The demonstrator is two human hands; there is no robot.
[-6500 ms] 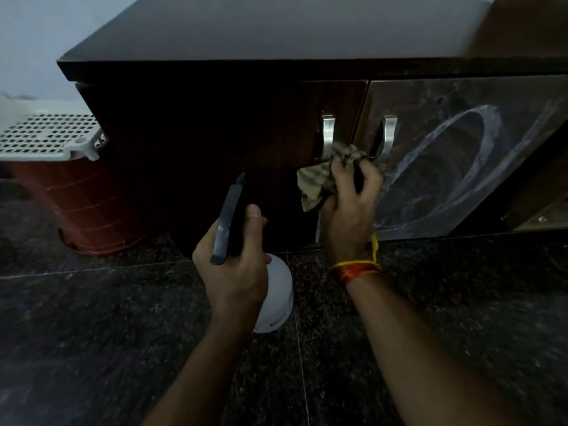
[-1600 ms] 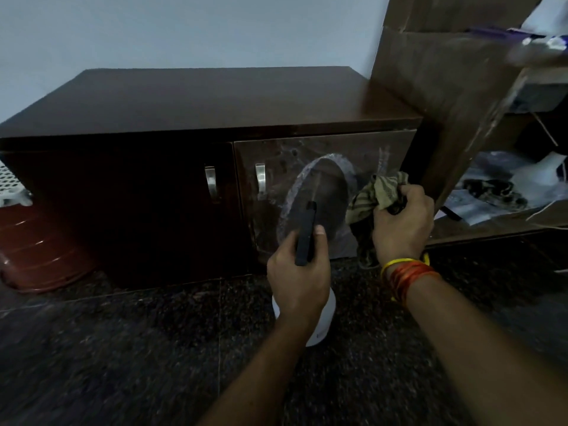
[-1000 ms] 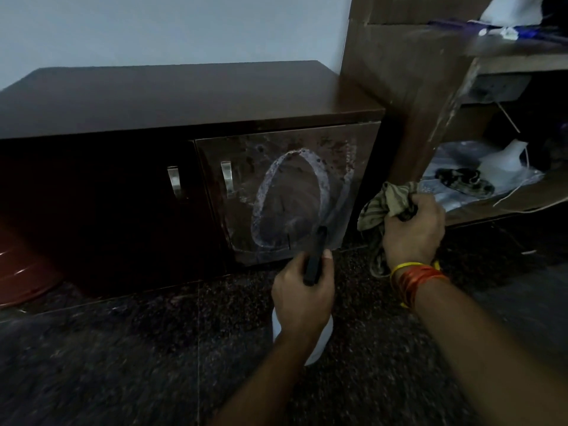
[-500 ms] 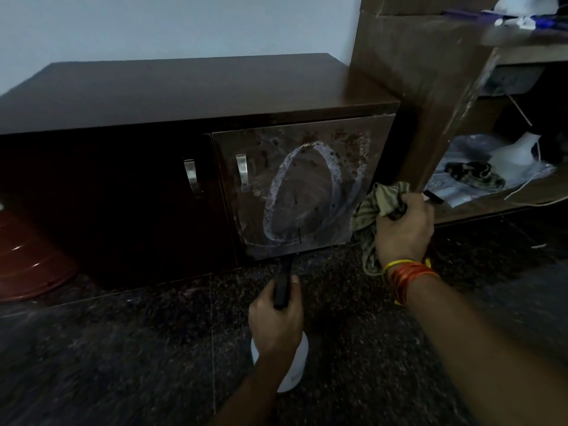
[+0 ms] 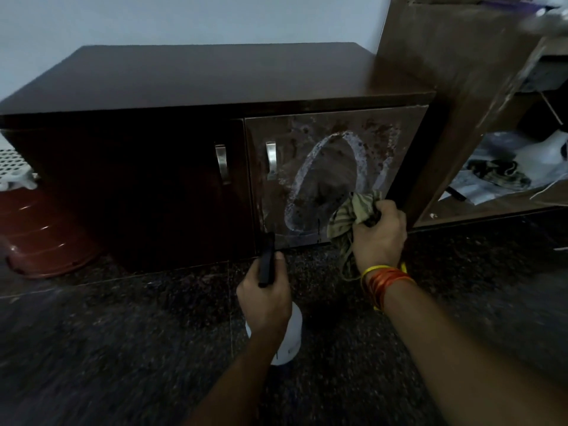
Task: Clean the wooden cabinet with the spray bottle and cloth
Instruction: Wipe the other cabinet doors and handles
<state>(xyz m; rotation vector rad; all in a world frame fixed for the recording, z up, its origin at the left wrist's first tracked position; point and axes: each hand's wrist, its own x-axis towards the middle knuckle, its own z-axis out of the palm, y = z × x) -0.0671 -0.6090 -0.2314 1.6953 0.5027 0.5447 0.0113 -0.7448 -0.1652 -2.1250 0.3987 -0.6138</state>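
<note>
- Wiping looks to be the step in hand — the right door (image 5: pixel 335 176) of the wooden cabinet (image 5: pixel 190 81) is wet, with a foamy ring on it.
- Next move, by my judgement: press the cloth (image 5: pixel 350 215) flat and sweep it across that ring.
- Right hand (image 5: pixel 379 233) is clenched on the bunched cloth, at the door's lower right corner.
- Left hand (image 5: pixel 266 298) is wrapped round the spray bottle (image 5: pixel 290 336), low over the floor (image 5: pixel 123 348) — just short of the door.

Dark wooden cabinet (image 5: pixel 190 87), right door streaked white; striped cloth (image 5: pixel 350 215) bunched against it; white spray bottle (image 5: pixel 290 336) upright.
</note>
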